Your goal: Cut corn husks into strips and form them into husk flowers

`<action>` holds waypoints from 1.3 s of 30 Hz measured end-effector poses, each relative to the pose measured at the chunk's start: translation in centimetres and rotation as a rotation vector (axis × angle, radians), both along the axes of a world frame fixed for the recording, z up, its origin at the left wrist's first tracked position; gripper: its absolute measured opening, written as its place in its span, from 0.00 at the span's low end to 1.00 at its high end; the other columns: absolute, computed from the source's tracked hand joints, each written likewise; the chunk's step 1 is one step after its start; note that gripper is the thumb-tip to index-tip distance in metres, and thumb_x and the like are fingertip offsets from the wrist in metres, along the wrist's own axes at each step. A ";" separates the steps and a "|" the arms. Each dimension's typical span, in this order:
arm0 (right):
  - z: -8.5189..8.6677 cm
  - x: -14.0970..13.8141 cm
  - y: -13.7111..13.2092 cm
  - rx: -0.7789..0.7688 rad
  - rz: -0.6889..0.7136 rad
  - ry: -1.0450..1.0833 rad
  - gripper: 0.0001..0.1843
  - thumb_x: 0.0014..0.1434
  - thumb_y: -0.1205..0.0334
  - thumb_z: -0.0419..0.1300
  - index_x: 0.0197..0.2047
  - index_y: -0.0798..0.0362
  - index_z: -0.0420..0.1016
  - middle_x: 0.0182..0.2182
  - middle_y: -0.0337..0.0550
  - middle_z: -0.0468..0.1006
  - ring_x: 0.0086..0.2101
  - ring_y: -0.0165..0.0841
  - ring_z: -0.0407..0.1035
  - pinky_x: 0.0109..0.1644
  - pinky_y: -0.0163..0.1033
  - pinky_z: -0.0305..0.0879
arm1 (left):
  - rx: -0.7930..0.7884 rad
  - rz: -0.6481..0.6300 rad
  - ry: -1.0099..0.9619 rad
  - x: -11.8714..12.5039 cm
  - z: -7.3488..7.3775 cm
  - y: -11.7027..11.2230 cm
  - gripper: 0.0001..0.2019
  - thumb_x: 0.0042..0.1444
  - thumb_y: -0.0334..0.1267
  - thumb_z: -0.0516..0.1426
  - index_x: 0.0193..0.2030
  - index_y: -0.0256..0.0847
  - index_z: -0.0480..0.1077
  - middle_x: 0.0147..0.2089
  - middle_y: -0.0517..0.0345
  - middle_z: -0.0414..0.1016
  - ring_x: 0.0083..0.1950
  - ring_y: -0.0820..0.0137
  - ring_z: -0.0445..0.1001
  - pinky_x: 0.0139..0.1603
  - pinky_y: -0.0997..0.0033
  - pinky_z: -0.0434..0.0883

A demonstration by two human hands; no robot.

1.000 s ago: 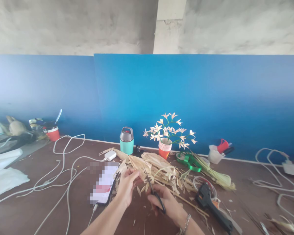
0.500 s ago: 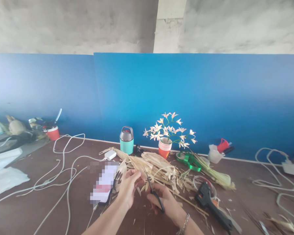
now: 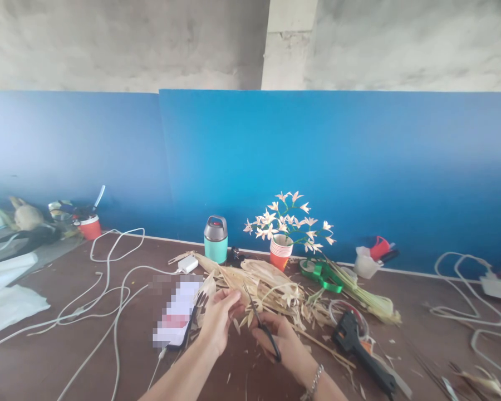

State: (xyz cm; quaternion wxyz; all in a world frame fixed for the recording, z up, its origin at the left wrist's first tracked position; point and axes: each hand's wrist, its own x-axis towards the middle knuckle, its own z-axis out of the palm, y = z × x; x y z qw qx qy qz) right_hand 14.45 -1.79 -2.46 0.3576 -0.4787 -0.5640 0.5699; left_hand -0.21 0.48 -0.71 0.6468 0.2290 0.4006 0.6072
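Pale husks [image 3: 271,273] and dark scissors [image 3: 271,336] between two hands above the counter [image 3: 137,340].

The right hand [image 3: 286,340] is curled around the handles of the scissors, whose blades point up and away, near the fingertips of the left hand [image 3: 221,314]; that hand has its thumb and fingers drawn in close, but I cannot tell whether they pinch a scrap. The husks lie heaped just beyond both hands, the phone [image 3: 177,314] to the left, the glue gun [image 3: 363,353] to the right, and a cup [image 3: 279,260] of white flowers [image 3: 271,219] behind.
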 end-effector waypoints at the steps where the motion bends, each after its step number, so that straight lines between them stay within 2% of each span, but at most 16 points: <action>1: 0.0 0.0 0.0 0.000 -0.005 -0.006 0.15 0.46 0.51 0.62 0.28 0.54 0.66 0.12 0.26 0.58 0.11 0.20 0.50 0.14 0.27 0.47 | -0.002 0.000 -0.001 0.0 0.0 0.0 0.13 0.36 0.35 0.68 0.23 0.37 0.67 0.25 0.59 0.74 0.28 0.74 0.73 0.31 0.76 0.71; 11: 1.1 0.3 -0.2 0.012 -0.006 -0.064 0.13 0.45 0.54 0.62 0.26 0.55 0.67 0.12 0.27 0.59 0.12 0.19 0.50 0.15 0.27 0.45 | -0.025 -0.022 -0.003 -0.3 0.2 0.3 0.11 0.34 0.34 0.69 0.21 0.36 0.70 0.24 0.59 0.75 0.26 0.75 0.72 0.29 0.78 0.72; 16: 0.9 0.5 -0.1 0.007 0.007 -0.068 0.12 0.45 0.55 0.62 0.27 0.55 0.68 0.13 0.28 0.61 0.12 0.19 0.51 0.14 0.27 0.45 | -0.025 -0.044 0.001 -0.4 0.0 0.4 0.10 0.36 0.33 0.68 0.22 0.35 0.71 0.25 0.58 0.76 0.27 0.75 0.73 0.29 0.79 0.72; 25: 0.2 0.5 0.1 -0.009 -0.004 -0.031 0.13 0.44 0.54 0.62 0.29 0.55 0.67 0.11 0.26 0.60 0.11 0.20 0.50 0.13 0.27 0.47 | -0.106 0.001 -0.085 -0.1 0.4 0.2 0.07 0.40 0.26 0.66 0.22 0.35 0.71 0.22 0.62 0.73 0.22 0.78 0.71 0.27 0.80 0.72; 31: -0.7 0.6 0.3 0.007 0.025 -0.050 0.12 0.45 0.55 0.62 0.29 0.54 0.68 0.11 0.26 0.59 0.11 0.19 0.50 0.13 0.27 0.47 | -0.070 0.002 -0.045 -0.3 0.1 0.4 0.08 0.39 0.30 0.66 0.22 0.36 0.70 0.22 0.62 0.74 0.23 0.78 0.72 0.28 0.79 0.71; 39: 0.1 0.5 0.2 -0.002 0.014 -0.062 0.14 0.45 0.54 0.63 0.29 0.55 0.68 0.11 0.26 0.59 0.11 0.19 0.49 0.13 0.27 0.47 | -0.032 -0.057 0.009 -0.2 0.2 0.1 0.10 0.37 0.33 0.68 0.22 0.36 0.69 0.24 0.59 0.75 0.26 0.75 0.73 0.29 0.78 0.70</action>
